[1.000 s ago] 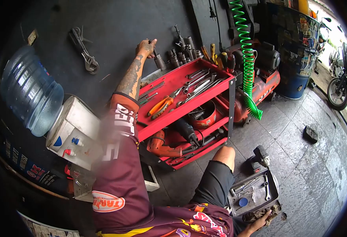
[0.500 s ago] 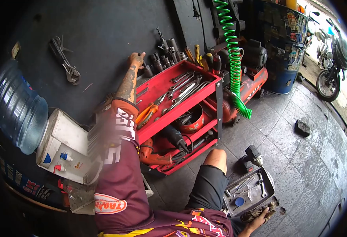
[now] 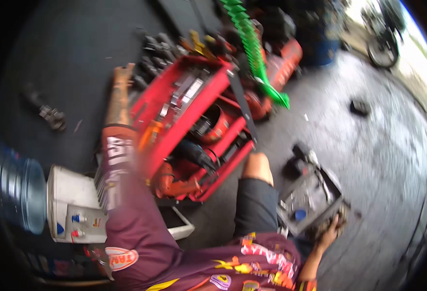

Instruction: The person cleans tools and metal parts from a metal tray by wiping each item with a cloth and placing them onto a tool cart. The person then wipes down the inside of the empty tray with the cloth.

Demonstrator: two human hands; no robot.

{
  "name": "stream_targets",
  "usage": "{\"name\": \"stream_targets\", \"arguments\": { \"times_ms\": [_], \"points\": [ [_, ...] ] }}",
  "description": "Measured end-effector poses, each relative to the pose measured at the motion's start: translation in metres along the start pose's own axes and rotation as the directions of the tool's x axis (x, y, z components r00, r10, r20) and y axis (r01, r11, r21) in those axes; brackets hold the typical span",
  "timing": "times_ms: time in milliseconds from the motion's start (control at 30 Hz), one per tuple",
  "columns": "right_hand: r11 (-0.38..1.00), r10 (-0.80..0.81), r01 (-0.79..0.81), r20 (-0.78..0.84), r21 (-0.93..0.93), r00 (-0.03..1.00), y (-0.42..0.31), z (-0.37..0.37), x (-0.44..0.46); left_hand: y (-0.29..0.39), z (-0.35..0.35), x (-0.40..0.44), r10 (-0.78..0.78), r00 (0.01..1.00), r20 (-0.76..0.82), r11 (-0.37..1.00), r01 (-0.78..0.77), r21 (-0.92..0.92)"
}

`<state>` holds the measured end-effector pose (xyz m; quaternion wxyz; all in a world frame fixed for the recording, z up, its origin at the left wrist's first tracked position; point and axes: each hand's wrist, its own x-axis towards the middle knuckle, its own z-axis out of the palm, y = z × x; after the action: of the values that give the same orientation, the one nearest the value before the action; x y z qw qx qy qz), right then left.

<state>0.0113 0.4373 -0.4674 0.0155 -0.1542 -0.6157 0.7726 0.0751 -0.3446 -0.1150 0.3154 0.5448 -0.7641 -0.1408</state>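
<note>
My left hand (image 3: 122, 77) reaches out at the rear left corner of the red tool cart (image 3: 189, 131), beside a row of dark sockets (image 3: 151, 60) along its back edge. Motion blur smears its fingers, so whether they hold anything is unclear. Low on the right, my right hand (image 3: 331, 233) is closed on a grimy brown object (image 3: 337, 220), whose kind I cannot make out. That hand is beside a metal tray (image 3: 304, 224) on the floor, with wrenches and a blue cap (image 3: 300, 214) in it.
Wrenches and orange-handled pliers (image 3: 151, 133) lie in the cart's top. An orange drill (image 3: 172, 184) sits on its lower shelf. A green coiled hose (image 3: 252, 53) hangs behind. A water dispenser (image 3: 75, 189) stands left, an impact wrench (image 3: 304, 155) by the tray, and a black block (image 3: 360, 107) lies on the floor.
The view has swung and tilted, so the cart and hose appear further left and blurred. My left hand stays by the sockets; my right hand keeps the grimy object at the tray.
</note>
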Motion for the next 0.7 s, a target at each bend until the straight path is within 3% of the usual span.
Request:
{"name": "stream_targets", "arguments": {
  "times_ms": [33,67,100,167,200,233,367,400,433,467,500,533,567,600,667,700],
  "points": [
    [0.984,-0.059,0.046,-0.069,-0.174,0.996,0.008,-0.004,0.005,0.005,-0.009,-0.011,-0.01,0.997,0.078,0.996,0.017,-0.093],
    [0.985,-0.09,0.071,-0.116,-0.157,0.989,0.007,-0.004,0.004,-0.006,-0.006,0.006,-0.001,0.996,0.089,0.995,0.01,-0.1],
    [0.996,0.057,-0.05,-0.094,0.07,0.994,0.003,-0.01,0.001,-0.009,-0.007,0.026,0.02,0.999,0.048,1.0,-0.019,-0.009],
    [0.987,0.124,-0.1,-0.212,0.123,0.969,-0.008,-0.01,0.004,-0.016,-0.016,0.085,-0.009,1.0,-0.021,0.975,0.013,0.224],
    [0.979,0.081,-0.035,-0.225,0.202,0.971,-0.017,-0.007,0.005,-0.018,-0.029,0.114,0.06,0.988,-0.145,0.928,-0.001,0.372],
    [0.97,0.063,-0.004,-0.234,0.244,0.97,-0.013,-0.018,0.01,-0.036,-0.04,0.154,0.316,0.881,-0.352,0.888,-0.145,0.436],
    [0.963,0.064,0.063,-0.446,0.264,0.893,-0.014,-0.019,0.022,0.027,-0.095,0.074,0.462,0.8,-0.384,0.88,-0.357,0.314],
    [0.987,0.073,-0.021,-0.322,0.162,0.944,-0.018,-0.016,0.025,0.041,-0.096,0.043,0.511,0.782,-0.358,0.858,-0.438,0.267],
    [0.981,0.186,-0.166,-0.234,0.102,0.954,-0.001,-0.023,0.036,0.058,-0.099,0.008,0.566,0.755,-0.331,0.824,-0.524,0.213],
    [0.985,0.17,-0.171,-0.216,0.014,0.961,-0.001,-0.007,0.043,0.074,-0.098,-0.027,0.62,0.725,-0.301,0.781,-0.607,0.148],
    [0.959,0.172,-0.189,-0.098,-0.21,0.98,0.021,-0.007,0.053,0.087,-0.102,-0.066,0.669,0.691,-0.274,0.732,-0.677,0.079],
    [0.746,0.208,-0.189,-0.046,-0.639,0.977,0.037,0.0,0.063,0.098,-0.105,-0.104,0.716,0.656,-0.239,0.678,-0.735,0.01],
    [0.49,0.333,-0.148,0.028,-0.859,0.943,0.053,0.018,0.07,0.107,-0.107,-0.141,0.758,0.62,-0.202,0.622,-0.78,-0.059],
    [0.382,0.342,-0.062,0.079,-0.922,0.936,0.072,0.036,0.066,0.114,-0.111,-0.177,0.798,0.579,-0.167,0.565,-0.815,-0.124],
    [0.251,0.356,0.207,0.289,-0.946,0.889,0.112,0.066,0.064,0.12,-0.12,-0.249,0.866,0.493,-0.086,0.462,-0.853,-0.242],
    [0.207,0.253,0.299,0.347,-0.931,0.903,0.138,0.079,0.059,0.121,-0.125,-0.278,0.897,0.44,-0.04,0.41,-0.863,-0.294]
  ]
}}
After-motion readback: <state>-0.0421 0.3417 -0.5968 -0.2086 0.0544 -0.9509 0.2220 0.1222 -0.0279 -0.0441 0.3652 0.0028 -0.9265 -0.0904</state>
